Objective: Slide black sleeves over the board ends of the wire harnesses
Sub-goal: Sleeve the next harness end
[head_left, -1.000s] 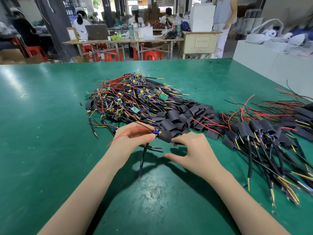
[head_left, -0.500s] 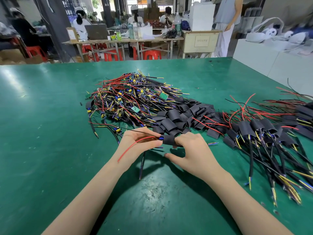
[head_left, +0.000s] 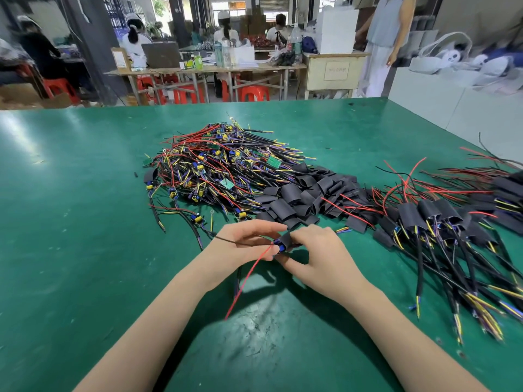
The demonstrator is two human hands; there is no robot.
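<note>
Black sleeve [head_left: 286,239] partway over blue-and-yellow board end of one wire harness [head_left: 276,246], held just above green bench [head_left: 70,250], centre-front. Right hand [head_left: 317,258] curled round sleeve, fingers on top, thumb below. Left hand [head_left: 240,244] pinching harness right at board end, fingers bent; thin black wire off to L, red lead [head_left: 246,281] hanging down toward bench. Fingertips of both hands nearly touching at sleeve mouth.

Beyond hands: pile of loose black sleeves [head_left: 302,196], flat & overlapping. L of that, touching it, heap of unsleeved harnesses [head_left: 215,168] w/ small green boards, blue/yellow parts, red/black/yellow wires. R side of bench: batch of sleeved harnesses [head_left: 441,222], black cables fanning toward near edge, red leads toward far edge.

Background: benches, red stools [head_left: 252,93], several people seated, one standing.
</note>
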